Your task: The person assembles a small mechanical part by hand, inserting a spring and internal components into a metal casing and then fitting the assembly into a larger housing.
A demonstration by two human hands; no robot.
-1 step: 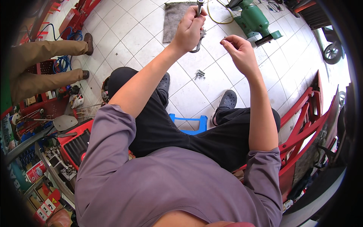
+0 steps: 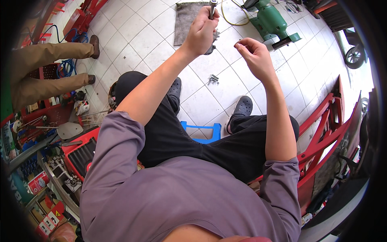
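My left hand (image 2: 201, 32) is wrapped round a metal rod-like tool (image 2: 212, 10), whose rounded head sticks up above the fist. Just below that fist shows a grey metal part with a toothed edge (image 2: 214, 38); the fingers hide much of it, and I cannot tell whether it is held too. To the right, my right hand (image 2: 256, 56) pinches a small dark piece (image 2: 240, 40) between thumb and fingertips, too small to name. Several short bolts (image 2: 213, 79) lie loose on the white tiles between and below the hands.
A grey cloth mat (image 2: 186, 24) lies behind my left hand. At the far right stands a green motor-like machine (image 2: 272, 22). A blue plastic frame (image 2: 209, 135) is between my legs, red metal frames (image 2: 318, 137) at right. Another person's legs (image 2: 60, 52) are at left.
The toothed metal part under my left hand has turned slightly, and the rod's tip has shifted a little. My right hand stays almost in place.
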